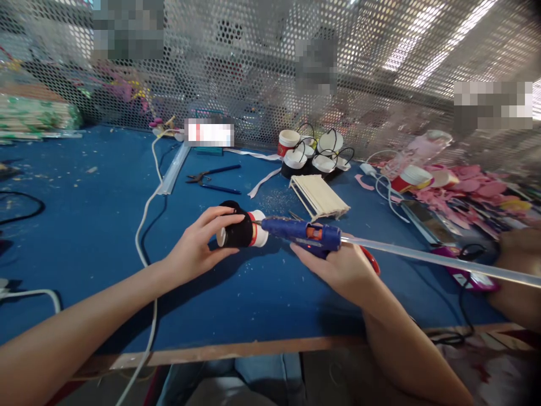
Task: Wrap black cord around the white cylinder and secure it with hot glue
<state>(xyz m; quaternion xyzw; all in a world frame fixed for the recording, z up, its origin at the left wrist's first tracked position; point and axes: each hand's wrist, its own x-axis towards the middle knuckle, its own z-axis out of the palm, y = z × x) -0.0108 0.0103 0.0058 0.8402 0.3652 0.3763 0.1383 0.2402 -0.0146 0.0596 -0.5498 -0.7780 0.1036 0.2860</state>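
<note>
My left hand (198, 239) is wrapped round a small paper cup (260, 237) that lies on its side, its middle covered in black material (239, 232). Red and white show at the cup's right end. In my right hand (338, 268) is a blue hot glue gun (291, 228), with a long clear glue stick (401, 254) running out of its back to the right. The gun's nozzle points left and meets the cup at the edge of the black band; whether glue is coming out I cannot tell.
Pliers with blue handles (220, 189) lie behind my left hand. A bundle of pale sticks (319, 194) and several cups with black loops (323, 163) stand farther back. Pink pieces (465, 192), a phone (429, 223) and another person's arm (518, 270) are at right. A white cable (143, 225) crosses the blue table.
</note>
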